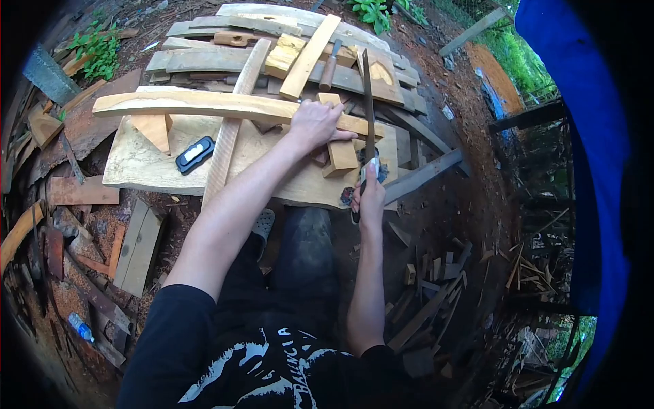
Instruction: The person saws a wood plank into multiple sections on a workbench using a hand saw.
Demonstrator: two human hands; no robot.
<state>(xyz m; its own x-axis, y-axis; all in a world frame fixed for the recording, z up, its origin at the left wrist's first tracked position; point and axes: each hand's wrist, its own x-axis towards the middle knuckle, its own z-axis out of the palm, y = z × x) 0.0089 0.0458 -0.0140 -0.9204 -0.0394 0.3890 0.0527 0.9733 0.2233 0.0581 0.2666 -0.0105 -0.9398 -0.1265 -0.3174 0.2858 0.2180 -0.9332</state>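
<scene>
My right hand [368, 198] is wrapped round the handle of a handsaw [370, 102], whose long dark blade points away from me. The blade lies across a long wooden board [197, 102] near its right end. My left hand [315, 125] presses down on that board, fingers curled over it and thumb stretched to the right. Under the board and my left hand is a short wooden block [340, 161], lying on a thick wooden slab [136, 160]. Another long strip [235, 123] passes beneath the board, farther left.
On the slab are a black case [195, 155] and a wedge-shaped offcut [154, 131]. Behind lie a chisel [329, 71], a hand plane [235, 39] and stacked planks [204, 61]. Offcuts [436, 279] and a plastic bottle [80, 327] litter the ground. A blue tarp [572, 68] hangs at right.
</scene>
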